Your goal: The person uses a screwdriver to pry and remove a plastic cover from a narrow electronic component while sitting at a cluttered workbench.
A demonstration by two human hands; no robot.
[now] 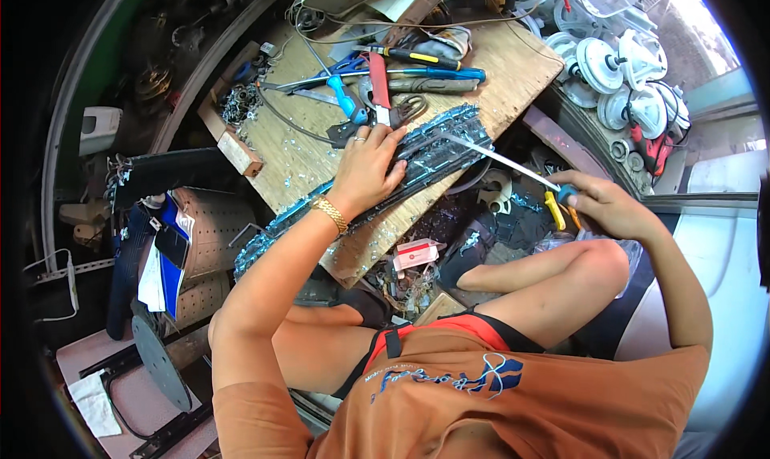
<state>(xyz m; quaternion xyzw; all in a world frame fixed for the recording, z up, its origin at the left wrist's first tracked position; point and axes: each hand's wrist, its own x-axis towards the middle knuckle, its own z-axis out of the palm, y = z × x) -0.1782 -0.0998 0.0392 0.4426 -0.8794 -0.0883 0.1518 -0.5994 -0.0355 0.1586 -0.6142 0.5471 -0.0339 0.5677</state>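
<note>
A long dark bar-shaped part (437, 158), littered with shiny blue shavings, lies slantwise across the wooden bench (313, 150) and overhangs its near left edge. My left hand (365, 170) presses down on its middle, fingers stretched out and thumb apart. In my right hand (603, 204) is the handle of a long screwdriver (513, 164), fingers closed round it. Its pale shaft runs left and its tip meets the part near the right end. Just beyond my left fingertips lie a red-handled tool (378, 82) and a blue-handled screwdriver (342, 98).
Pliers, cables and other hand tools crowd the bench's far side. A pile of small metal pieces (239, 106) sits at its left. White round plastic parts (601, 66) and a red tool (654, 152) are at the right. Below lies a small red-and-white box (417, 254) among scraps.
</note>
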